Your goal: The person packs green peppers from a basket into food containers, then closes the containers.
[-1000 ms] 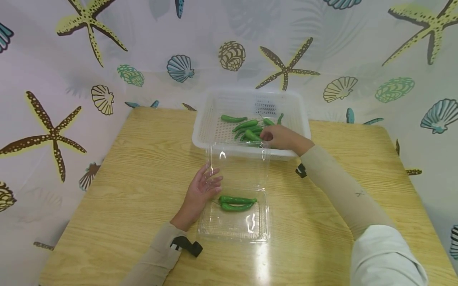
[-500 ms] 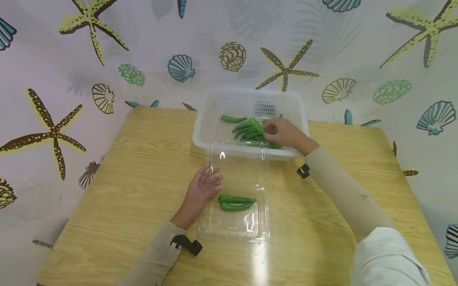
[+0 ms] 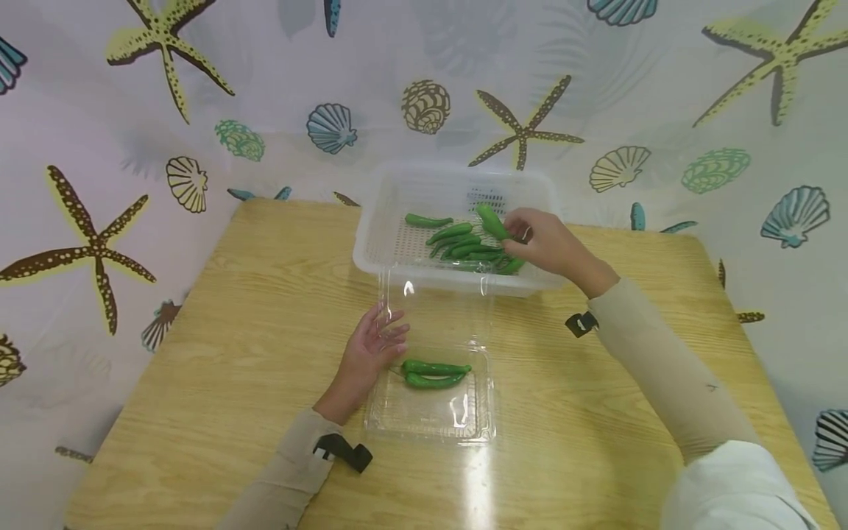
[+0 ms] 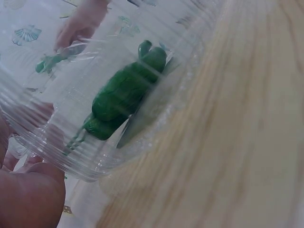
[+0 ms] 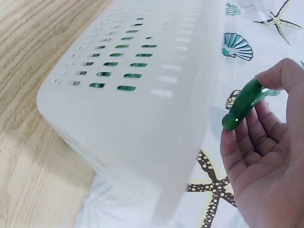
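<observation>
Here the right hand (image 3: pixel 546 246) pinches a single green chili pepper (image 3: pixel 492 221) between thumb and fingertips, holding it lifted above the white perforated plastic basket (image 3: pixel 377 246). In the right wrist view the same pepper (image 5: pixel 244 104) lies across the fingertips (image 5: pixel 237 142), with the thumb pressing on its far end and the other fingers loosely curved beneath; the basket's slotted wall (image 5: pixel 128 95) stands just beside the hand.

The left hand (image 3: pixel 371 353) rests on the table with relaxed, slightly spread fingers that touch the left edge of a clear plastic clamshell container (image 3: pixel 430 423), at the hinge between its tray and its raised lid (image 3: pixel 437 313). It grips nothing. The left wrist view shows a fingertip (image 4: pixel 28 194) against the ribbed clear wall (image 4: pixel 71 161).

Two green peppers (image 3: pixel 433 375) lie side by side in the tray's far half, touching each other; through the clear wall they show as a dark green pair (image 4: pixel 126 92).

A heap of more green peppers (image 3: pixel 464 246) lies in the basket, just below the lifted one, and one pepper (image 3: pixel 427 220) lies apart on the left of the heap.

The basket stands at the far edge of the light wooden table (image 3: pixel 232 331), just behind the open lid. A curtain printed with starfish and shells (image 3: pixel 132 110) hangs behind the table.
</observation>
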